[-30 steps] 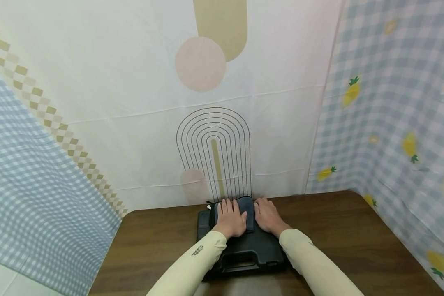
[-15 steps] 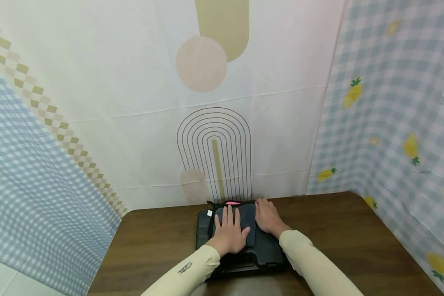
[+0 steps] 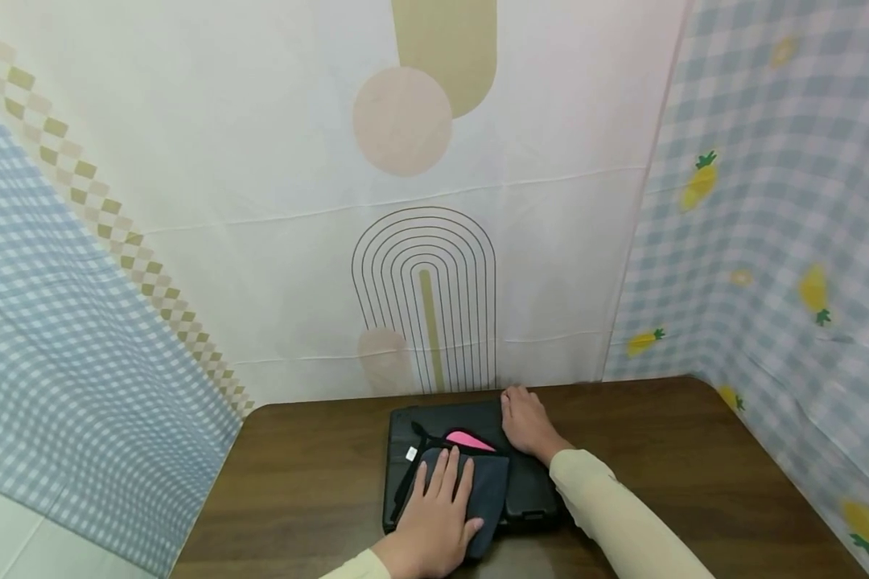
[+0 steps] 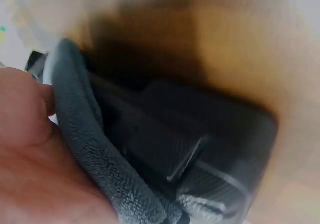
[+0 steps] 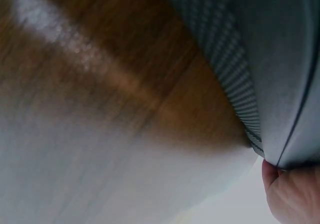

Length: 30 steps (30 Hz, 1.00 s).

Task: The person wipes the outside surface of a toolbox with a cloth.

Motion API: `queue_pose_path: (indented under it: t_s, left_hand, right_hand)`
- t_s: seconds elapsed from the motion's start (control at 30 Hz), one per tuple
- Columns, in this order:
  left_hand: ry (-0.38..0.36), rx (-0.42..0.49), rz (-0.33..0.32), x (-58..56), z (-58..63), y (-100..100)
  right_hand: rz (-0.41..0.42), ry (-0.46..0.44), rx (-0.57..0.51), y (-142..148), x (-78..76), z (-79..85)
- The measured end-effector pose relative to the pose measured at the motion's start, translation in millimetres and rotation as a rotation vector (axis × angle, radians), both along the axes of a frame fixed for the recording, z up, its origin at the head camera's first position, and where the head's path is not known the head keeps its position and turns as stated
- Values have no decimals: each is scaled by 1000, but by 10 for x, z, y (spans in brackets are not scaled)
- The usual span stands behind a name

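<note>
A black hard plastic case (image 3: 442,416) lies flat on the table. On its lid is a grey-blue plush cloth (image 3: 490,486) with black edging, a white tag (image 3: 411,453) and a pink patch (image 3: 469,439) at its far side. My left hand (image 3: 434,523) presses flat on this cloth, fingers straight and slightly spread. In the left wrist view the cloth's plush edge (image 4: 95,144) rises beside the hand, the case below it. My right hand (image 3: 527,422) grips the case's far right edge; the right wrist view shows a digit (image 5: 295,194) against the case's side (image 5: 280,59).
The brown wooden table (image 3: 304,474) extends on both sides of the case. A white printed cloth backdrop (image 3: 282,305) hangs right behind the table, with checked cloths (image 3: 80,322) at left and right.
My left hand has slid toward me with the cloth, from the case's far edge to its near edge. More lid and the pink patch now show. The right hand has stayed.
</note>
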<state>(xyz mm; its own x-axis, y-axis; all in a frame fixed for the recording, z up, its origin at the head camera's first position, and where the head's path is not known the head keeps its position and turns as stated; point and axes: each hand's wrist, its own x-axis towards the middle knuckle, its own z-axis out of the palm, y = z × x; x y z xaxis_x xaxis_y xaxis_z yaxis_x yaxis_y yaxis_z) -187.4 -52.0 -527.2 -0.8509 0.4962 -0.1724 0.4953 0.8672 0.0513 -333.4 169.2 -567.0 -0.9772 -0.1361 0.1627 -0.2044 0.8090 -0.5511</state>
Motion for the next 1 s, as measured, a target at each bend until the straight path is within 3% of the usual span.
queue_pose_path:
  t_s: [0.2,0.27,0.43,0.67,0.87,1.0]
  left_hand:
    - [240,-74,-81,150,-177,-67]
    - [286,-106,-87,170,-208,-68]
    - [321,-138,-82,178,-230,-70]
    - [349,-114,-96,191,-256,-171]
    - [421,-83,-112,213,-318,-388]
    - [466,-53,-76,243,-361,-590]
  right_hand:
    - [-10,5,-4,0,12,5]
    - [-12,7,-5,-2,14,10]
    - [-9,0,-8,-11,21,33]
    - [35,0,1,10,-1,26]
    - [60,-3,-22,33,-16,-4]
    - [68,-3,-29,41,-13,-11]
